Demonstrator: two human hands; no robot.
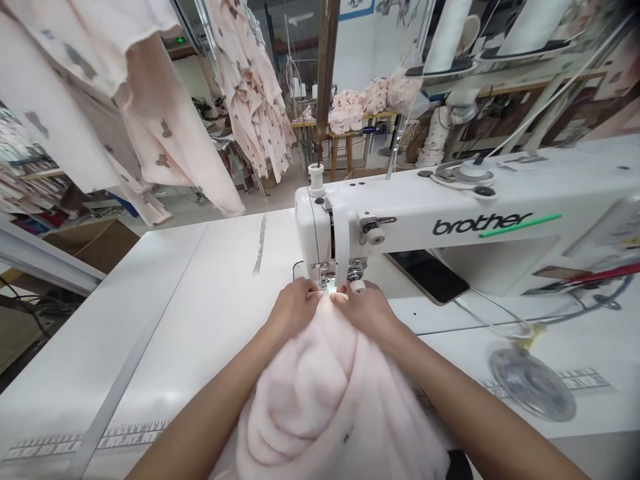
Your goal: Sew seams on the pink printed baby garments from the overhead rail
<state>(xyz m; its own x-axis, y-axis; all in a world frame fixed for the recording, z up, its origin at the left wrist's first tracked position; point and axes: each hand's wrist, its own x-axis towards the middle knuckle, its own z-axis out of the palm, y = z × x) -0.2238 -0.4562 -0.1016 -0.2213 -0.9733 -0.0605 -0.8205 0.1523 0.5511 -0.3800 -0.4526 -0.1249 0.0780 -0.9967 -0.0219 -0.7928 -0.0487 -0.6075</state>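
Observation:
A pale pink fabric piece [320, 387] runs from the needle area down over the table's front edge in soft folds. My left hand [298, 303] pinches its edge just left of the presser foot [325, 275]. On the other side, my right hand [363, 305] grips the same fabric, its fingers partly behind the tension knob. Both hands are closed, close together under the head of the white sewing machine [410, 213]. A small light brightens the cloth between them. The fingertips and the exact stitch line are hard to make out.
A dark phone [427, 275] lies under the machine arm, with a white cable nearby. A clear round dish [533, 385] sits at right on the table [200, 320], near a printed ruler strip. Pink printed garments [165, 120] hang at upper left; thread cones [447, 33] stand above.

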